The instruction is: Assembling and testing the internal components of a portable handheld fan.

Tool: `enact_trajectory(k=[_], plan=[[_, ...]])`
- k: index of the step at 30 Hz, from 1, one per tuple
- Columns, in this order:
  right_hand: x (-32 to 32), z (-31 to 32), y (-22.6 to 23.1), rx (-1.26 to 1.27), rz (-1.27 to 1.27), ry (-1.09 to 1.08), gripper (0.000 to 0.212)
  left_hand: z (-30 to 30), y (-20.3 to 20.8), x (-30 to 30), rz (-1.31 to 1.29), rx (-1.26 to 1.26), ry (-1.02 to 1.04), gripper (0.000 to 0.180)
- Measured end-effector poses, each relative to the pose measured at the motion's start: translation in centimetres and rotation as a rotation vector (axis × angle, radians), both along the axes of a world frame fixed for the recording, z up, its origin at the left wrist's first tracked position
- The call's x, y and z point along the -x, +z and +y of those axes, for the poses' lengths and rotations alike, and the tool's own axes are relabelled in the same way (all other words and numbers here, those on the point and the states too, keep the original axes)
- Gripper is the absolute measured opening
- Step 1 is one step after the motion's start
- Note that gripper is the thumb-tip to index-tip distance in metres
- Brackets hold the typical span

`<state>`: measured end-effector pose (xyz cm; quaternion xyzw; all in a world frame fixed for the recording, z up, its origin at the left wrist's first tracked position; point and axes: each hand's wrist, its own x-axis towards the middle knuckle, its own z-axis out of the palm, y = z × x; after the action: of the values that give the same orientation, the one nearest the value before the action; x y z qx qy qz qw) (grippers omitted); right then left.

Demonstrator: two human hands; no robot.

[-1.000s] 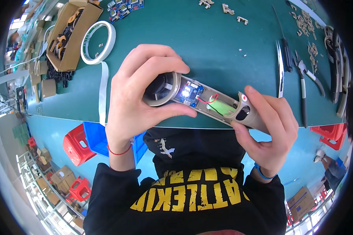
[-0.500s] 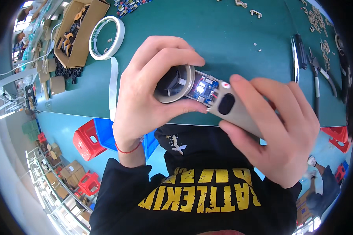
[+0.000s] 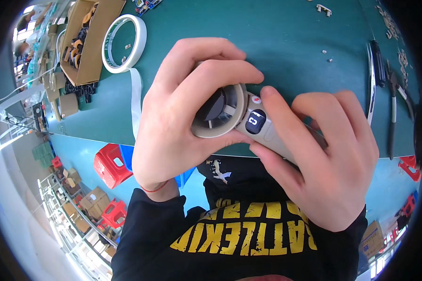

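Observation:
Between my hands is a beige handheld device that looks like a small fan, tilted across the table's near edge. My left hand [image 3: 169,112] wraps around its round head [image 3: 220,132], a ring with a dark, glossy centre. My right hand [image 3: 323,159] grips the handle [image 3: 273,140], thumb below and fingertips on the upper side. A small oval display [image 3: 255,122] on the handle is lit, beside a round red-and-white mark [image 3: 256,99]. Head and handle meet at a seam, and no circuit board shows there. My right fingers hide the handle's far end.
A roll of white tape [image 3: 138,47] lies left with a loose strip [image 3: 135,93] hanging to the table edge. Behind it stands a cardboard box [image 3: 94,61] of parts. Pliers [image 3: 393,110] and a black-handled tool [image 3: 379,61] lie right. A red stool [image 3: 109,168] stands below.
The handle has slid up against the round head, covering the blue circuit board that showed between them. The display, dark before, is now lit. The view has shifted slightly.

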<state>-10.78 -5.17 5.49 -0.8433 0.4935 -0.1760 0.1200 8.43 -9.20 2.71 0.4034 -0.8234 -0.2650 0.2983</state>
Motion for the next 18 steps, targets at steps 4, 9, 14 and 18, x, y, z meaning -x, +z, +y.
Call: enact_trajectory(k=[4,9,14,18], plan=[[0.3,0.0,-1.0,-0.005,-0.111,-0.033,0.052,0.0,-0.2,-0.2,-0.031,0.013,-0.013,0.061],[-0.3,0.3,-0.9,0.009,-0.123,-0.077,0.05,0.2,-0.5,0.3,0.076,0.013,0.012,0.048],[-0.2,0.5,-1.9,0.058,-0.113,-0.051,0.05,-0.3,-0.5,-0.1,0.095,-0.005,-0.067,0.045],[-0.1,0.5,-2.8,0.202,-0.171,-0.011,0.052,-0.2,-0.1,-0.2,0.149,-0.047,-0.105,0.048]])
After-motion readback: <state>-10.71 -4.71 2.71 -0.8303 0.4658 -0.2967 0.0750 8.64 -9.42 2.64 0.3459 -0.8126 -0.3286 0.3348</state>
